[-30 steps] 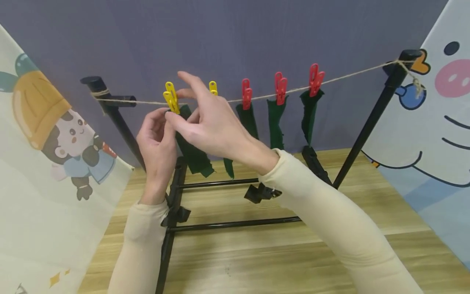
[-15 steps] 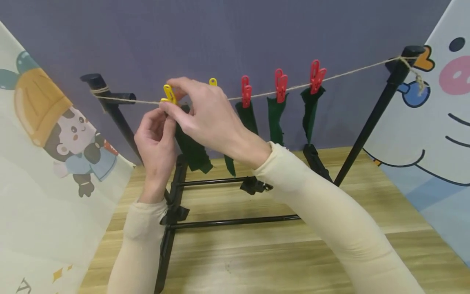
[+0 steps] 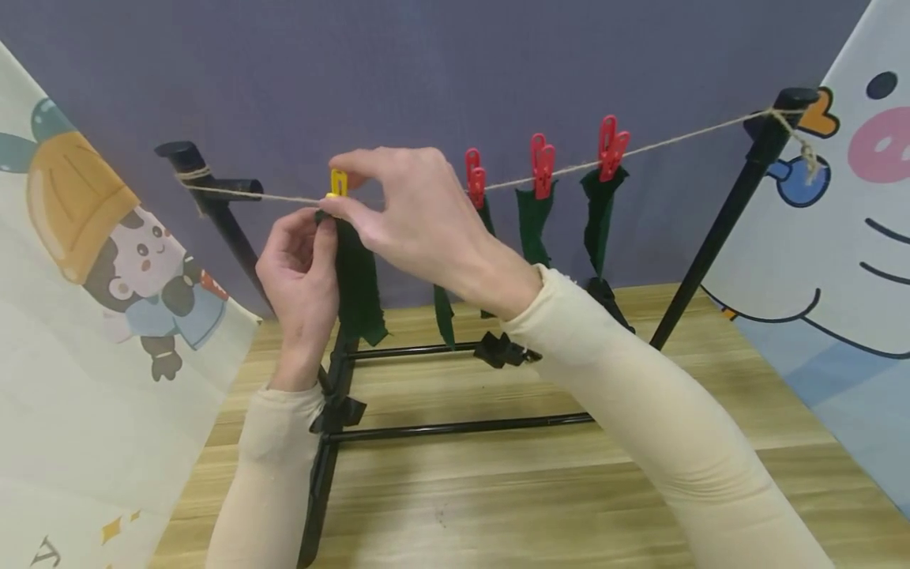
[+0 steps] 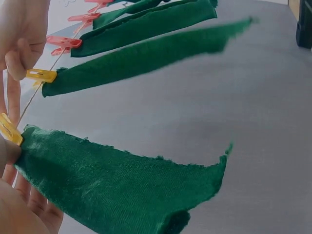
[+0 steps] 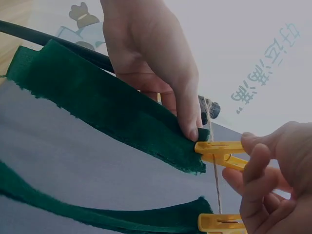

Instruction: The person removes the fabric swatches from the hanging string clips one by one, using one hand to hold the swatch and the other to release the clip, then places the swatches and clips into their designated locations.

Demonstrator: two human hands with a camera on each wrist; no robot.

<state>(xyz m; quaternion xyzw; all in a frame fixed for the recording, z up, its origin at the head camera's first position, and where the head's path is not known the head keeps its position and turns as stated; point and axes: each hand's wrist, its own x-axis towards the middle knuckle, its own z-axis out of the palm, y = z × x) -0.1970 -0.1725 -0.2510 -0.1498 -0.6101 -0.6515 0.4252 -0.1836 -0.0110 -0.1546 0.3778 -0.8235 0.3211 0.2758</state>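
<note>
My left hand [image 3: 298, 273] pinches the top corner of a dark green cloth strip [image 3: 361, 284], which hangs at the left end of a twine line [image 3: 284, 195]. Over that edge, my right hand [image 3: 419, 209] pinches the handle ends of a yellow clothespin [image 3: 339, 182] between thumb and index finger. Its nose meets the cloth at the twine in the right wrist view, right beside my left thumb. A second yellow clothespin [image 5: 219, 223] holds another green strip [image 5: 146, 217] on the line. In the head view my right hand hides this clothespin.
Further right, red clothespins [image 3: 543, 164] hold several more green strips [image 3: 533, 225] on the line. Black posts [image 3: 732, 225] carry the twine at both ends, joined by low black bars [image 3: 455, 429] on the wooden tabletop [image 3: 455, 506]. Printed panels [image 3: 85, 356] stand at the sides.
My right index finger has come down onto the yellow clothespin, and the thumb now squeezes its other handle. The clothespin has turned and shifted slightly right. The left strip hangs straighter.
</note>
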